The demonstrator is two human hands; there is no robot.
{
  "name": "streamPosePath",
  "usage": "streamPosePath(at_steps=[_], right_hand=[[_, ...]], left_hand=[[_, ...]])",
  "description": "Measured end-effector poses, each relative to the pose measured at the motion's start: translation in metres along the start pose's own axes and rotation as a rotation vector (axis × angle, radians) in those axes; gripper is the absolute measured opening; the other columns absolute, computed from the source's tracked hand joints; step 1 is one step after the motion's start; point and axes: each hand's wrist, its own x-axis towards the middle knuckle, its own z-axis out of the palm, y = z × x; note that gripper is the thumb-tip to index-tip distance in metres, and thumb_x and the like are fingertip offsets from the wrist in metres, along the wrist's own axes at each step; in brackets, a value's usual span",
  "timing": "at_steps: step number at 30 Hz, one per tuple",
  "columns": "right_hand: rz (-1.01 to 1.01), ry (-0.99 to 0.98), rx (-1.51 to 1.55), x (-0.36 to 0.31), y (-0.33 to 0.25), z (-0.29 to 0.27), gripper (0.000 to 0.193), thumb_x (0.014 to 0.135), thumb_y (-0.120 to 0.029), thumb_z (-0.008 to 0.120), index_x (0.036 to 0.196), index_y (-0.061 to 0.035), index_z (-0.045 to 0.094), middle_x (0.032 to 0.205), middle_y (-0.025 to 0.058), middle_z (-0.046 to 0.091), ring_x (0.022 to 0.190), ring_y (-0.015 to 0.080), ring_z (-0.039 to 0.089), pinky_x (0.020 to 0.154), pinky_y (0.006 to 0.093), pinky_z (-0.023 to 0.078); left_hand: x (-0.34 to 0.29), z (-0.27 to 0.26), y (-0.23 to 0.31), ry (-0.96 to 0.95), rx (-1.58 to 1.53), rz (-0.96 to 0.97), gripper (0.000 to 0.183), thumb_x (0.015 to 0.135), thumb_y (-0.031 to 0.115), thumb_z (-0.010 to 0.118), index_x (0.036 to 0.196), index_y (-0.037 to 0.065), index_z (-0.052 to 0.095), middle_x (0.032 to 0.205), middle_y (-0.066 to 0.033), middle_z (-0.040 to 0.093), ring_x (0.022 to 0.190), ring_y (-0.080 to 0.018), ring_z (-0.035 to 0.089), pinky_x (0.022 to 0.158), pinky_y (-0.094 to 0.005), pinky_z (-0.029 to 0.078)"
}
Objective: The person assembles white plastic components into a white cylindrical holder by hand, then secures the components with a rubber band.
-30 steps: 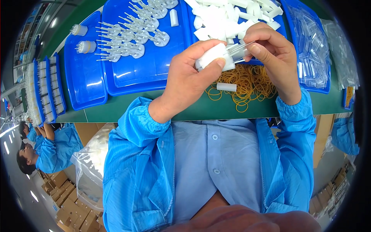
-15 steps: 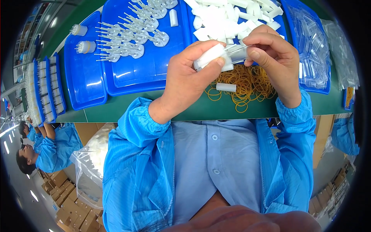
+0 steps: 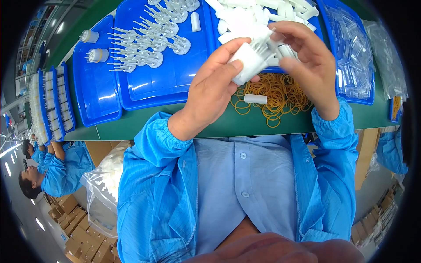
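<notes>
My left hand (image 3: 215, 90) is closed round a white block-like piece (image 3: 249, 61), thumb pressed on its near face. Thin pale prongs (image 3: 263, 46) stick out of its upper right end. Over those prongs hovers my right hand (image 3: 309, 57), index finger and thumb apart but smeared by motion. Whether anything thin lies between its fingers cannot be made out. Below the hands, a small white tube (image 3: 255, 99) lies on a heap of tan rubber bands (image 3: 285, 94). Loose white pieces (image 3: 243, 22) pile up behind my hands.
A blue tray (image 3: 171, 94) to the left bears several pronged white parts (image 3: 149, 59) and a white tube (image 3: 195, 22). Two banded white bundles (image 3: 97, 55) sit in the narrower tray (image 3: 98, 103). Clear plastic pieces (image 3: 353, 65) fill the right tray. People work at far left.
The white piece has tilted more upright in my left hand, its prongs now showing. My right hand has shifted slightly up and left, its thumb and index finger parting.
</notes>
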Motion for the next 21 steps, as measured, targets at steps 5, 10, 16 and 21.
streamPosePath(at_steps=[5,10,16,21], right_hand=[[-0.408,-0.089,-0.852,-0.002,-0.001,0.013,0.104,0.050,-0.039,0.090,0.136,-0.0049,0.043,0.129,0.0170,0.048,0.117,0.0343,0.049,0.098,0.0426,0.041],[-0.453,-0.017,-0.978,-0.003,0.007,0.019,0.109,0.050,-0.044,0.089,0.138,-0.0054,0.040,0.130,0.0164,0.047,0.119,0.0354,0.046,0.099,0.0441,0.039],[-0.500,0.015,-1.038,-0.003,0.009,0.021,0.108,0.051,-0.042,0.089,0.139,-0.0051,0.040,0.128,0.0171,0.048,0.118,0.0351,0.047,0.099,0.0464,0.038],[-0.532,0.000,-0.960,0.000,0.006,0.017,0.106,0.052,-0.039,0.088,0.140,-0.0057,0.039,0.127,0.0176,0.049,0.117,0.0358,0.047,0.098,0.0458,0.039]], left_hand=[[0.003,0.006,-0.002,0.053,-0.106,0.069,0.049,0.099,0.017,0.038,0.144,0.001,0.027,0.142,-0.0181,0.039,0.128,-0.0284,0.045,0.104,-0.0410,0.041],[-0.001,0.010,-0.005,-0.009,-0.108,0.048,0.052,0.100,0.021,0.038,0.147,0.005,0.020,0.145,-0.0179,0.034,0.131,-0.0301,0.041,0.105,-0.0420,0.040],[-0.001,0.008,-0.007,-0.012,-0.147,0.020,0.055,0.100,0.022,0.038,0.148,0.004,0.018,0.144,-0.0187,0.035,0.130,-0.0304,0.042,0.105,-0.0419,0.040],[0.000,0.003,-0.007,-0.072,-0.220,-0.045,0.056,0.100,0.022,0.038,0.148,0.001,0.017,0.140,-0.0206,0.039,0.126,-0.0313,0.047,0.104,-0.0425,0.041]])
